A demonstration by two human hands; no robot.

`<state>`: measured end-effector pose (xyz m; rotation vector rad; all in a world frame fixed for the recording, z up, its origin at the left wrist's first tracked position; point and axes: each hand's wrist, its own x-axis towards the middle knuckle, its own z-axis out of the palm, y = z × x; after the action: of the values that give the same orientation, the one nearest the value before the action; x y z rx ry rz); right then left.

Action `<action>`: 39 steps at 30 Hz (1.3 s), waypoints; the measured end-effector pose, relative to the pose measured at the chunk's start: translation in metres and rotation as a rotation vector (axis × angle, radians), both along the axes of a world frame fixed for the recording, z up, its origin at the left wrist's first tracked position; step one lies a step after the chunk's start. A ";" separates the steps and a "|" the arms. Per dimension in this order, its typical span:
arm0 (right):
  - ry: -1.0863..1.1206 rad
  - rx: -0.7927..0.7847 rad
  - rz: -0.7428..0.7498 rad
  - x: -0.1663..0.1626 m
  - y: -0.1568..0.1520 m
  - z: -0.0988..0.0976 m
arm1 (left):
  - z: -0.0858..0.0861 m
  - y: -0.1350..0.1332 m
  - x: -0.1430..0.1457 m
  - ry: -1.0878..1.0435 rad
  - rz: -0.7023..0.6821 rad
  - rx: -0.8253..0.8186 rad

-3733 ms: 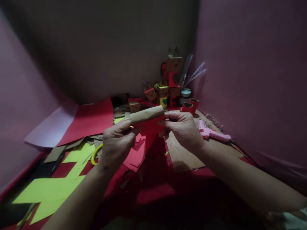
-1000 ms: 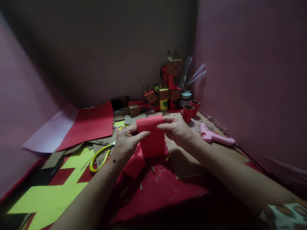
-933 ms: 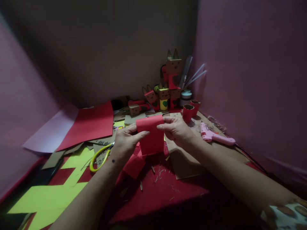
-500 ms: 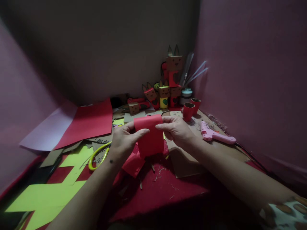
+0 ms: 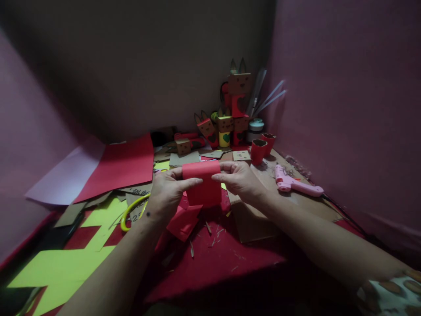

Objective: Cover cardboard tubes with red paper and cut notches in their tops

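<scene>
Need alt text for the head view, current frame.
A left hand and a right hand pinch red paper by its sides, thumbs in front, above a red tabletop. A pink glue gun lies to the right; figures with cardboard heads stand behind.

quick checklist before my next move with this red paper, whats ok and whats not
1. Red paper held at both sides: ok, left hand and right hand grip it.
2. Scissors fully in sight: not ok, partly hidden behind the left hand.
3. Red cloth free of scraps: not ok, several lie on it.
4. Glue gun apart from both hands: ok, it lies to their right.
5. Glue gun cool: cannot tell.
</scene>
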<state>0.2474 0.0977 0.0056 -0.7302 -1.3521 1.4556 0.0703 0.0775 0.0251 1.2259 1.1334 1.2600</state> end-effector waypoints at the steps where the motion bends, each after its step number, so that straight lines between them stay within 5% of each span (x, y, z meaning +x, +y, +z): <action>1: 0.006 -0.012 -0.006 0.000 0.000 0.000 | 0.000 0.001 0.000 0.005 -0.004 0.005; 11: 0.117 -0.225 0.018 0.003 0.007 -0.005 | -0.014 0.010 0.002 0.224 0.030 0.182; 18: -0.147 -0.045 0.000 0.005 0.003 -0.008 | -0.015 0.011 -0.007 0.055 -0.046 -0.031; 27: -0.104 -0.060 0.047 0.005 -0.001 -0.008 | -0.016 0.013 -0.008 0.046 -0.056 -0.048; 39: -0.120 -0.047 -0.082 0.005 -0.004 -0.006 | -0.017 0.011 -0.005 -0.015 -0.182 -0.015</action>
<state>0.2529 0.0935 -0.0001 -0.9057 -1.3658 1.4017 0.0656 0.0880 0.0084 1.2761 0.9956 1.1198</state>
